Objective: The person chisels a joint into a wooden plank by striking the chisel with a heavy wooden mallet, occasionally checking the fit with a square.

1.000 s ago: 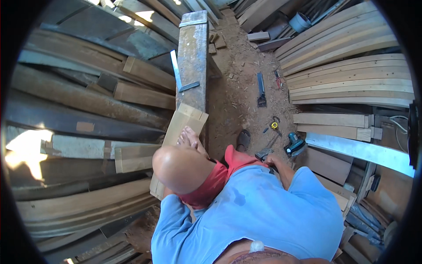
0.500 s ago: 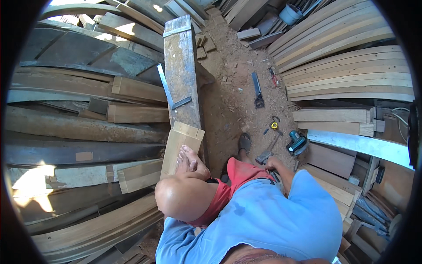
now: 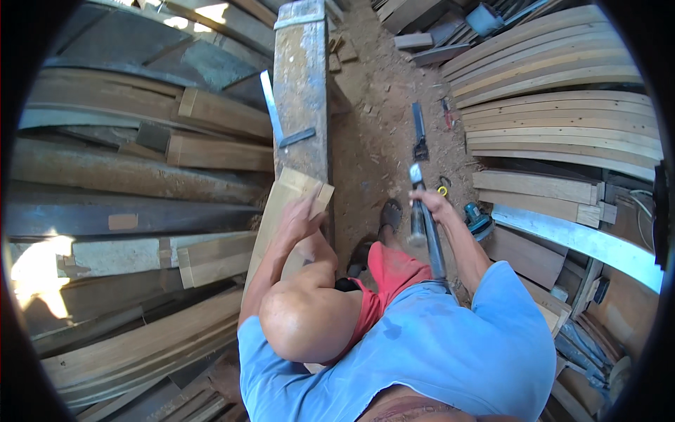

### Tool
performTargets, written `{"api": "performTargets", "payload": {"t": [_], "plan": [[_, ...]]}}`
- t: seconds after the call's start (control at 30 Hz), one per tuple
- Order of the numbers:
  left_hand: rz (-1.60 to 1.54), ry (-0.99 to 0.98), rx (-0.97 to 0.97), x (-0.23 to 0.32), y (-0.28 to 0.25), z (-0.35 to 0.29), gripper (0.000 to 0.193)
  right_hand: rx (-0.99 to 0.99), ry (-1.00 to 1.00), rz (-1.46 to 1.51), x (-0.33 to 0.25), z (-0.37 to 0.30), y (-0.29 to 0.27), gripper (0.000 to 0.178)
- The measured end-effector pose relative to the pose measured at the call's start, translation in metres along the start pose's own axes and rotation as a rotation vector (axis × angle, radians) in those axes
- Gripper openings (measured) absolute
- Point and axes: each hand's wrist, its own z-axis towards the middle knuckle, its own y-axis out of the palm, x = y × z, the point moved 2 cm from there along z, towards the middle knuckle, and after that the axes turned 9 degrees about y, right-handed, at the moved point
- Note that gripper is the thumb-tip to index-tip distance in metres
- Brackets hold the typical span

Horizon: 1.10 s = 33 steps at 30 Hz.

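A pale wooden board (image 3: 264, 235) lies along the near end of the worn workbench (image 3: 302, 74), with my bent leg and foot against it. Blurred by motion, my left hand (image 3: 301, 219) rests on the board's far end with its fingers lying down on the wood. Over the floor to the right, my right hand (image 3: 432, 202) is closed round a long dark tool (image 3: 434, 246) with a bright metal end. A shorter tool with a blunt grey head, apparently a hammer (image 3: 417, 228), hangs from the same hand. A try square (image 3: 297, 137) lies on the bench beyond the board.
On the dirt floor lie a long dark flat tool (image 3: 420, 130), red-handled pliers (image 3: 447, 114), a yellow ring-shaped item (image 3: 442, 190) and a blue-green power tool (image 3: 478, 219). Planks (image 3: 548, 116) are stacked on the right; timber beams (image 3: 140, 200) fill the left.
My left hand has come into view and onto the board's end. My right hand has moved forward from beside my hip, lifting tools up with it. The whole view has shifted slightly.
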Motion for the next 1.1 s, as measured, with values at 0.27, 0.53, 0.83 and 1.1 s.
{"api": "performTargets", "payload": {"t": [0.27,0.53,0.83,1.1], "plan": [[0.029,0.908,0.074,0.114,0.038,0.066,0.076,-0.397,-0.190,0.435,0.007,0.000,0.092,0.025],[-0.628,0.656,0.459,0.048,-0.035,0.048,0.034,-0.065,-0.338,-0.381,-0.021,-0.024,0.134,0.034],[-0.774,0.195,0.902,-0.002,-0.055,0.047,0.015,0.084,-0.786,-0.513,-0.050,-0.079,0.172,0.028],[-0.428,0.203,0.797,-0.007,-0.033,0.076,0.022,0.040,-0.869,-0.397,-0.081,-0.123,0.184,0.020]]}}
